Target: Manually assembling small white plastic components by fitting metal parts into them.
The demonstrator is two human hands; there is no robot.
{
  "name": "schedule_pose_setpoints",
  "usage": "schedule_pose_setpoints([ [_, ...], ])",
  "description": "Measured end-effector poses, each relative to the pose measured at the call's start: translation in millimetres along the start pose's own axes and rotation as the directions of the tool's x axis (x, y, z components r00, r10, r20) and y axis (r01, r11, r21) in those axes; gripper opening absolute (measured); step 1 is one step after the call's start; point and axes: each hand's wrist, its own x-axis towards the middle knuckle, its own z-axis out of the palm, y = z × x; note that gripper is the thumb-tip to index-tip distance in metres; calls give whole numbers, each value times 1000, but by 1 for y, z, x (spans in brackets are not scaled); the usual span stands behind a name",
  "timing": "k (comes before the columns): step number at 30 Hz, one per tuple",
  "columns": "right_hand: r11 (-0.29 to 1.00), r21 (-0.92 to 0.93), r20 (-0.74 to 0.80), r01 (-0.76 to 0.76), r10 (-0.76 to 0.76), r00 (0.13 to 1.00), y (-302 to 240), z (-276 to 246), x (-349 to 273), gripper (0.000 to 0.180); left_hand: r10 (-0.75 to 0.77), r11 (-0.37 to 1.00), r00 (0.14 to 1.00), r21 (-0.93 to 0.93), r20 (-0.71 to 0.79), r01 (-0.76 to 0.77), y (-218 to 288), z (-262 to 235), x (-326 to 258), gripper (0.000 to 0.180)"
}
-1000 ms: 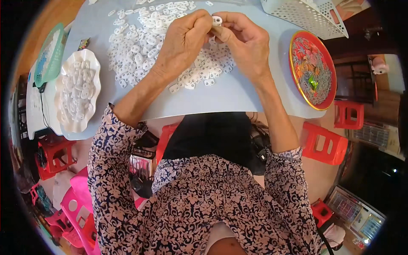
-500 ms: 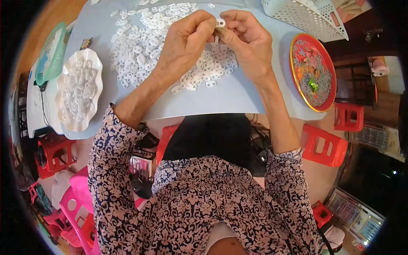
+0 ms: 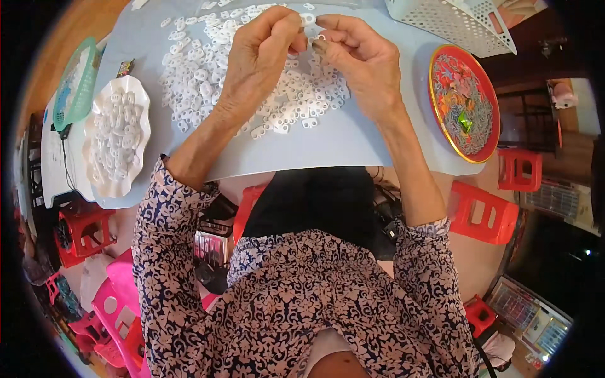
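White piece (image 3: 307, 19) at 12 o'clock, over the table (image 3: 353, 142), pinched in the left hand's (image 3: 265, 53) fingertips. Right hand (image 3: 370, 68): thumb close to index beside a small white bit (image 3: 321, 38); can't tell if gripped. Best handling, probably: light edge grip, holes uncovered, over the pile (image 3: 195, 82). Versus half a second ago: left hand shifted toward 10 o'clock, gap between hands wider, right hand about same.

No text, number or sign can be read; any print on the small, dark, multicoloured packet (image 3: 126, 67) near the left edge of the pale blue table (image 3: 309, 148) is too small to tell.
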Motion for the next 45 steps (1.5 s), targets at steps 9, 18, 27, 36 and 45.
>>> schedule_pose_setpoints([
  [9,995,-89,-9,-36,36,999,-3,2,-1,14,13,996,1000,87,-1,-13,5,6,-3,25],
  [18,991,-73,-10,-111,111,994,-5,1,-1,14,-26,993,1000,113,2,26,5,7,-3,25],
  [27,984,-18,-8,-177,176,984,-3,-2,0,15,-32,997,999,69,33,30,8,3,-4,27],
  [36,986,-60,17,-158,159,987,-6,-1,-1,13,-47,998,999,48,-10,47,7,5,-2,26],
  [45,990,-54,2,-132,133,991,-4,0,-1,11,-66,997,998,37,-8,66,4,3,-2,25],
])
